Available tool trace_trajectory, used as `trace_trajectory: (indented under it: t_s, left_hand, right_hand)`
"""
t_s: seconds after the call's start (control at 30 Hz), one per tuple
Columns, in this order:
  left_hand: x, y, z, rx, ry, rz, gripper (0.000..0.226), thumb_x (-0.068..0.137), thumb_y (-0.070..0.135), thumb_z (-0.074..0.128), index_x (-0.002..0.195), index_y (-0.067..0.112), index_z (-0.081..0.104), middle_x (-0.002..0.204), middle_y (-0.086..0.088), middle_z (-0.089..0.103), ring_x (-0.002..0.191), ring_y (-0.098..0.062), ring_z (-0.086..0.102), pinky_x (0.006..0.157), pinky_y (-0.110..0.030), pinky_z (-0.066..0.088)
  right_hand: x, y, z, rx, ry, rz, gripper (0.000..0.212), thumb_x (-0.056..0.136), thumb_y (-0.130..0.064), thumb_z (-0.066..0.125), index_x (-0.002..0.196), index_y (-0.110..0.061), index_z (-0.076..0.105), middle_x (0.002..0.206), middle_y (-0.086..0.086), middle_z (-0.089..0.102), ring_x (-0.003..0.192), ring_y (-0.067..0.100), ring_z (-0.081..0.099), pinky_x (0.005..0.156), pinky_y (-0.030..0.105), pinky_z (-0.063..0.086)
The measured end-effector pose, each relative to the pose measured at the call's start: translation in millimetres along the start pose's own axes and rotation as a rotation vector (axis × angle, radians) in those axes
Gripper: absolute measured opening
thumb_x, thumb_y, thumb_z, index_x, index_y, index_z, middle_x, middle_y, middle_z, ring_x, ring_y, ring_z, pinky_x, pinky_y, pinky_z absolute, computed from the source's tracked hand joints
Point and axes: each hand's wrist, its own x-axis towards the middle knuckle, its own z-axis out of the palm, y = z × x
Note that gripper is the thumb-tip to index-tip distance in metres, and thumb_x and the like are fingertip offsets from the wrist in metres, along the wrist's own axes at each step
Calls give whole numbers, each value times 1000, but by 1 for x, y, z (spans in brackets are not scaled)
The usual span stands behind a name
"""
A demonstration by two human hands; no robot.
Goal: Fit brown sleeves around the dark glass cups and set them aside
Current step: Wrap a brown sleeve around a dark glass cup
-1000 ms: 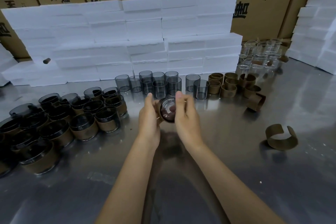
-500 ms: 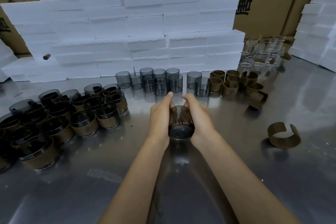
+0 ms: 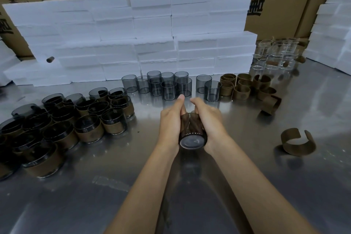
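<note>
A dark glass cup (image 3: 192, 135) lies tipped between both hands above the metal table, its round end facing me, with a brown sleeve around its far part. My left hand (image 3: 171, 121) grips its left side and my right hand (image 3: 209, 121) grips its right side, fingers curled over the top. Bare dark cups (image 3: 169, 86) stand in a cluster behind the hands. Loose brown sleeves (image 3: 241, 86) lie at their right. Sleeved cups (image 3: 62, 119) are grouped on the left.
One open brown sleeve (image 3: 297, 142) lies alone on the steel table (image 3: 247, 186) at the right. White foam blocks (image 3: 142, 34) are stacked along the back, before cardboard boxes. Clear glass cups (image 3: 273, 57) stand at the far right rear.
The cup has turned from facing me with its mouth to lying tipped with its round end toward me, and both hands have come lower and nearer with it.
</note>
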Motion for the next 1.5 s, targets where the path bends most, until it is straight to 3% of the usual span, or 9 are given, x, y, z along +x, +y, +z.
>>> trace_trajectory:
  t_s: [0.2, 0.37, 0.47, 0.63, 0.83, 0.93, 1.07, 1.23, 1.5]
  left_hand:
    - [2, 6, -5, 21, -48, 83, 64, 99, 53, 58, 44, 24, 44, 45, 4, 38, 42, -11, 38, 46, -22, 35]
    - [2, 13, -10, 124, -7, 262, 63, 93, 67, 51, 47, 25, 50, 48, 3, 50, 46, -8, 50, 50, -16, 43]
    - [4, 14, -14, 104, 8, 326, 62, 101, 53, 50, 48, 23, 61, 65, -2, 71, 62, -8, 67, 64, -15, 50]
    - [3, 18, -14, 108, 27, 281, 60, 108, 44, 42, 62, 14, 66, 91, 5, 79, 86, -1, 69, 76, -19, 48]
    - [1, 18, -14, 117, -2, 294, 22, 103, 19, 53, 90, 23, 71, 102, 4, 75, 90, -6, 63, 83, -31, 48]
    - [2, 12, -9, 174, -94, 320, 11, 96, 22, 70, 106, 26, 71, 105, 16, 72, 98, 2, 65, 85, -18, 51]
    - [7, 2, -6, 280, -52, 245, 44, 93, 31, 74, 135, 25, 63, 126, 11, 65, 109, 6, 61, 87, -5, 46]
    - [15, 5, -24, -215, 3, 39, 28, 104, 18, 58, 130, 12, 64, 128, -17, 69, 118, -33, 67, 102, -44, 55]
    - [21, 6, -31, -215, -136, -31, 18, 103, 26, 58, 109, 14, 71, 107, -4, 73, 106, -19, 67, 98, -37, 52]
  right_hand:
    - [2, -1, -4, 36, -111, -15, 35, 91, -34, 67, 61, -21, 53, 56, -2, 49, 48, 14, 50, 55, 26, 44]
    - [-2, -4, -12, 120, -431, 299, 46, 93, -52, 55, 91, -9, 72, 86, 15, 70, 77, 31, 70, 80, 46, 59]
    - [-1, -2, -13, 109, -481, 295, 48, 97, -46, 51, 80, -12, 79, 85, 16, 73, 67, 32, 71, 60, 35, 59]
    - [2, -7, -12, 224, -406, 192, 46, 105, -36, 38, 112, 2, 64, 82, 21, 70, 62, 30, 67, 52, 31, 56]
    - [6, -16, -16, 259, -291, 117, 44, 108, -29, 32, 106, 2, 64, 81, 20, 73, 67, 30, 71, 59, 34, 60]
    - [11, -13, -14, 298, -210, 76, 55, 110, -44, 31, 131, 2, 55, 115, 27, 70, 98, 35, 70, 91, 44, 59]
    - [10, -10, -7, 286, -182, 74, 49, 111, -35, 37, 139, 4, 51, 133, 28, 63, 126, 36, 61, 112, 45, 46]
    - [4, -3, -3, 84, -165, -125, 32, 106, 0, 46, 134, 0, 59, 130, 18, 66, 119, 26, 65, 102, 32, 53]
    - [8, 3, -8, 72, -142, -301, 29, 92, 9, 63, 110, -13, 66, 100, 3, 70, 97, 11, 65, 97, 26, 51]
